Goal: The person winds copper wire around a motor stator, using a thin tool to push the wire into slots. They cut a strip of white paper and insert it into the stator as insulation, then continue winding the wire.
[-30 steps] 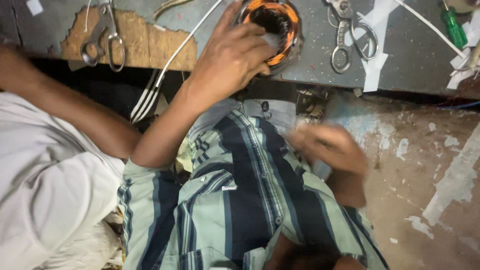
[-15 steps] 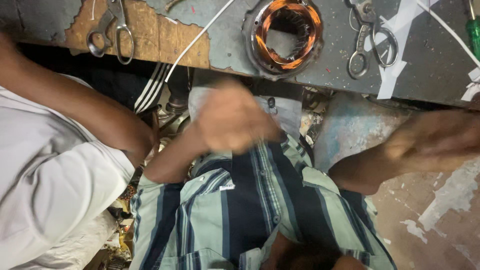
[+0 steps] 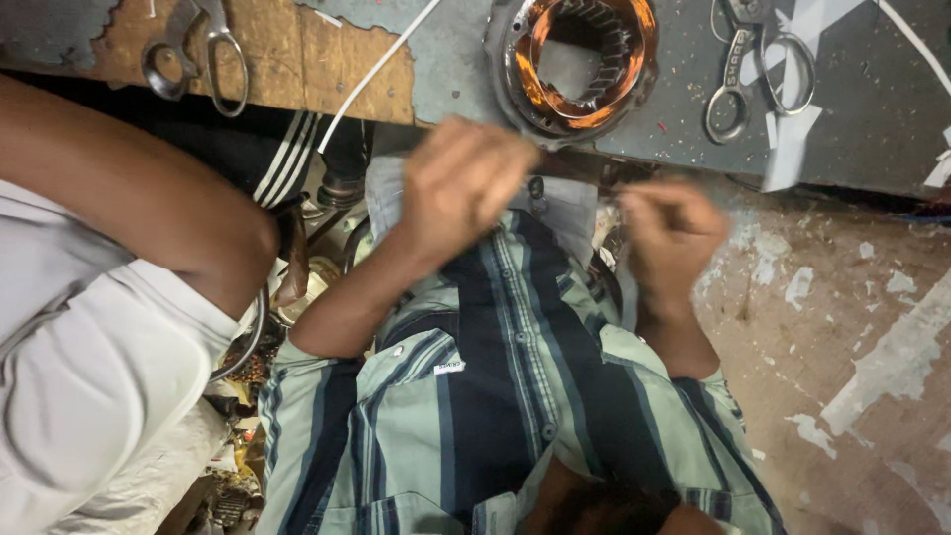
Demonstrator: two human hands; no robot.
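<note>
A round motor stator [image 3: 584, 59] with copper windings lies on the grey workbench [image 3: 872, 119]. My left hand [image 3: 466, 183] hovers just below it, over the collar of my striped shirt [image 3: 495, 396]. Its fingers are curled and blurred, and the palm is hidden. My right hand [image 3: 674, 228] is level with it to the right, with the fingertips pinched together. I see nothing between them. Neither hand touches the stator.
Another person in a white shirt [image 3: 89, 376] sits at the left with a bare forearm [image 3: 139, 198] across the view. Scissors [image 3: 193, 50] lie on a wooden patch at the left, and another pair [image 3: 753, 69] lies right of the stator. A white cable [image 3: 376, 69] runs over the bench edge.
My left hand came off the stator and drew back toward my chest. My right hand swung out to the right, then came back in beside the left.
</note>
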